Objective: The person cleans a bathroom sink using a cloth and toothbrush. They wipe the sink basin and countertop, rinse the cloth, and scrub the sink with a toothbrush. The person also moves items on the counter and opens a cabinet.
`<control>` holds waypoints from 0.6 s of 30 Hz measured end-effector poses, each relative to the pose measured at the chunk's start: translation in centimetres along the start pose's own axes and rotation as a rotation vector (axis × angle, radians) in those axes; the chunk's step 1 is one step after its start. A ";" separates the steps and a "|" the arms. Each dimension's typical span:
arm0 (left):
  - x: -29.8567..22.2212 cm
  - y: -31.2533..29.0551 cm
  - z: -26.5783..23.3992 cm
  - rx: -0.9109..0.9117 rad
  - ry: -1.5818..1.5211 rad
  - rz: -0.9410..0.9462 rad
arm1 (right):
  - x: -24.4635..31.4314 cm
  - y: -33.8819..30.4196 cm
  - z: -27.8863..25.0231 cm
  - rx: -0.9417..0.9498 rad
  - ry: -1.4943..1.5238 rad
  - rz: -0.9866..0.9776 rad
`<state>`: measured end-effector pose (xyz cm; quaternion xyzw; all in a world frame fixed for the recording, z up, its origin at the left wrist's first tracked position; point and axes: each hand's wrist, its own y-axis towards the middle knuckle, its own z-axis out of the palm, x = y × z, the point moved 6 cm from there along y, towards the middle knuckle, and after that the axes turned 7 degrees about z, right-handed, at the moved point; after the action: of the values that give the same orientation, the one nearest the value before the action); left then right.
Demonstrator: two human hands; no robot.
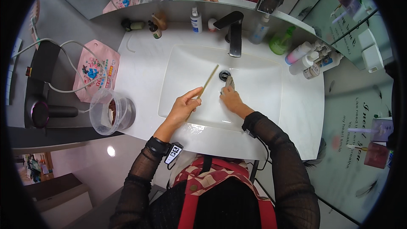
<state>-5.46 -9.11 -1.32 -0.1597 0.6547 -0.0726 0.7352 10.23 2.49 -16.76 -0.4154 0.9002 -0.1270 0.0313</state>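
Note:
Over the white sink [263, 89], my left hand [183, 107] pinches a thin yellowish stick [210, 77] near its lower end. The stick slants up and to the right, its upper end close to the drain [224, 75]. My right hand [233, 101] is closed on a small grey cloth [230, 82], bunched just beside the round metal drain. Part of the cloth is hidden under my fingers. Behind the drain stands a black faucet [235, 38], apart from both hands. Water drops wet the front rim below my left hand.
Bottles line the back of the counter [142, 59], among them a green pump bottle [281, 42] and a white spray bottle [196, 20]. A clear plastic tub [104, 112] stands at the left edge beside a pink pouch [98, 65] and a hair dryer [46, 112]. Mirrors rise behind.

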 end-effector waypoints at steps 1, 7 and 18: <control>-0.3 0.2 -0.3 -0.024 0.136 0.116 | -1.6 0.3 -0.6 -0.118 0.208 0.148; 0.5 0.2 -1.9 -0.266 0.662 0.289 | -6.9 -1.0 -6.7 -0.029 1.237 0.439; -1.0 1.1 1.8 -0.216 0.989 0.391 | 2.8 -3.4 -15.5 -0.630 0.642 0.194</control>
<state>-3.93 -7.50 -0.59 -0.0563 0.9439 0.0668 0.3186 8.45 1.42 -0.78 -0.2583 0.8937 0.0340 -0.3652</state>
